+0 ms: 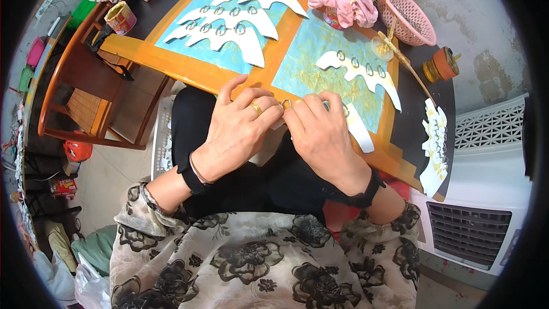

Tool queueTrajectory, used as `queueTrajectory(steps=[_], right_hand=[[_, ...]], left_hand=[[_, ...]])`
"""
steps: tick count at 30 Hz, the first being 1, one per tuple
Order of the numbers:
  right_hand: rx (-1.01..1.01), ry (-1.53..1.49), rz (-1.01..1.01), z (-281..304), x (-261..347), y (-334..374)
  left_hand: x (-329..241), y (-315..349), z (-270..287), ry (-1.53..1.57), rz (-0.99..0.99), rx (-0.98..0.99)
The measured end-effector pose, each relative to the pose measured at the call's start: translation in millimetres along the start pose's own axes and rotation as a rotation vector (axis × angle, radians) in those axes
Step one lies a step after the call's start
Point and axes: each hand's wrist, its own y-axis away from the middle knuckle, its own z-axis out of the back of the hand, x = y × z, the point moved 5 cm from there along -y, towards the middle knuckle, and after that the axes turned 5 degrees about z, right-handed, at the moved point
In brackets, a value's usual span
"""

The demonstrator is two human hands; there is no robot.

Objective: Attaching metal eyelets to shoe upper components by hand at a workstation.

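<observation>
My left hand (235, 129) and my right hand (325, 140) meet at the table's near edge, fingers bent and pinching close together. Between the fingertips a small metal ring (286, 103) shows. A white scalloped piece with rings (358, 128) sticks out beyond my right hand; most of it is hidden behind that hand. My left index finger is raised, while the thumb and other fingers are pressed in near the ring. Farther off on the right blue sheet lies another white scalloped piece (363, 72) carrying several rings.
Several ringed white pieces (229, 38) lie in rows on the left blue sheet (177, 57). Toward the back right are a pink cloth bundle (346, 0), a pink basket (409, 20) and a brown pot (441, 66). A wooden chair (86, 94) stands left; a white appliance (486, 177) stands right.
</observation>
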Motion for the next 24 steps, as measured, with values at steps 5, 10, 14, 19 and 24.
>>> queueTrajectory(steps=[5,10,14,19,24], right_hand=[[-0.039,0.045,0.037,-3,6,7],[-0.039,0.038,0.036,-4,8,14],[-0.001,0.03,0.024,-1,12,21],[0.053,0.071,0.027,2,14,25],[0.05,0.023,0.004,1,13,28]], left_hand=[[3,7,-1,0.009,-0.026,0.005],[0,13,0,0.069,-0.04,-0.006],[0,21,-1,0.053,-0.036,0.052],[-3,27,-6,-0.007,-0.038,0.045],[-6,32,-9,-0.003,-0.009,0.041]])
